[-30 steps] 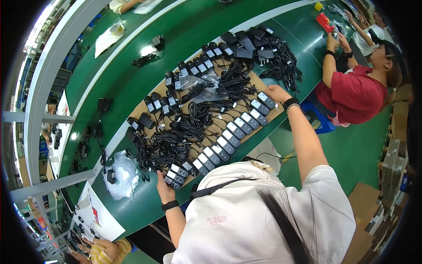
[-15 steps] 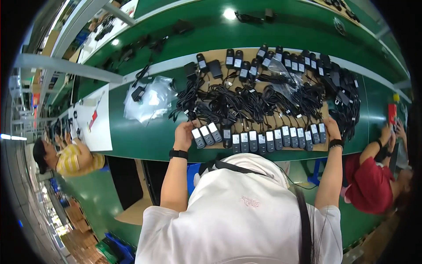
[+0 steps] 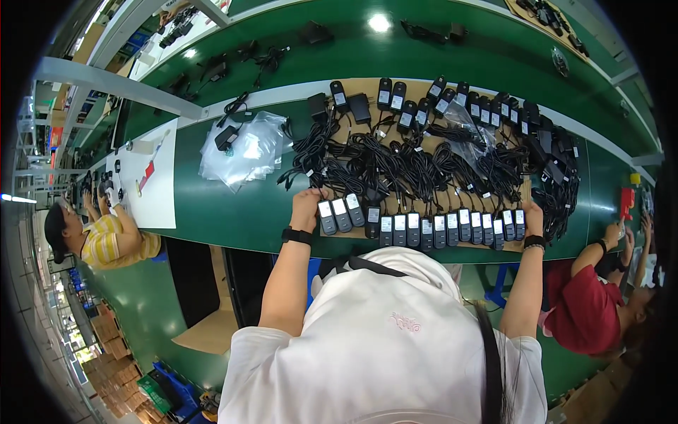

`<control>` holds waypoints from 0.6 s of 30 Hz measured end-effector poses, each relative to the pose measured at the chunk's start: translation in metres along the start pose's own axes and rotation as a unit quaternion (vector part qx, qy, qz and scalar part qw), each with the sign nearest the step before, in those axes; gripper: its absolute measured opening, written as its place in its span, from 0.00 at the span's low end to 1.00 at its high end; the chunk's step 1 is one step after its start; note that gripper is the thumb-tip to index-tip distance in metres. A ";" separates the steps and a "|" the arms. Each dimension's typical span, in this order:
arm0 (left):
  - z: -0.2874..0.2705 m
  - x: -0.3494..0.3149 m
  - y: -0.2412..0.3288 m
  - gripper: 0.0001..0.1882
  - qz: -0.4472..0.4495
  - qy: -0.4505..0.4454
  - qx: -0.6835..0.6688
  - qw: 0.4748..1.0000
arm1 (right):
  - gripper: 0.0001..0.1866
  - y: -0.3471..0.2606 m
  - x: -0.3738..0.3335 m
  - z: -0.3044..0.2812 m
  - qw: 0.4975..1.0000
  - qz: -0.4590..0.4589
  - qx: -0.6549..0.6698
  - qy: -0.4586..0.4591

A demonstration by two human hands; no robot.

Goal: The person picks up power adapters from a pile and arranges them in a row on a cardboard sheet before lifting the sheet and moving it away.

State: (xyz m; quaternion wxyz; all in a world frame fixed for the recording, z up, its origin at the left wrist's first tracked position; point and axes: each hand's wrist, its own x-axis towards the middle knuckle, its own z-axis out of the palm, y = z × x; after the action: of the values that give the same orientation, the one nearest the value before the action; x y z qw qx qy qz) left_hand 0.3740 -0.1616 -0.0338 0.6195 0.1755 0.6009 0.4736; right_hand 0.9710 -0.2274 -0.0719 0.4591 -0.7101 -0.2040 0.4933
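A cardboard sheet (image 3: 344, 134) lies on the green workbench, covered with black power adapters and their bundled cables (image 3: 402, 166). Along its near side runs a row of adapters (image 3: 413, 230) with pale labels facing up; the leftmost ones (image 3: 340, 214) tilt slightly. My left hand (image 3: 305, 210) is closed at the sheet's left edge, beside the first adapter in that row. At the opposite edge, my right hand (image 3: 533, 220) is closed around the cardboard, next to the last adapter. My fingertips are partly hidden. More adapters (image 3: 480, 112) line the far side.
Clear plastic bags (image 3: 244, 152) lie left of the cardboard, with one adapter on top. Loose black cables (image 3: 561, 180) are heaped at its right. A raised metal rail (image 3: 120, 86) crosses at left. Co-workers sit at left (image 3: 109, 237) and right (image 3: 590, 304).
The whole view has shifted and turned slightly. My hands stay at the two ends of the near adapter row, and the adapters keep their arrangement on the cardboard.
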 end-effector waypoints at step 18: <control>0.025 -0.007 0.004 0.04 0.037 0.126 0.038 0.991 | 0.13 -0.033 0.028 -0.050 0.904 -0.128 -0.356 0.201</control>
State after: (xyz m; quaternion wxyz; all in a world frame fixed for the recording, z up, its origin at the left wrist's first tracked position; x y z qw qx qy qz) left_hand 0.3964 -0.1564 -0.0213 0.5141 0.1601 0.6849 0.4909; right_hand 1.0328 -0.2124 -0.0533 0.2664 -0.8782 -0.3581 0.1718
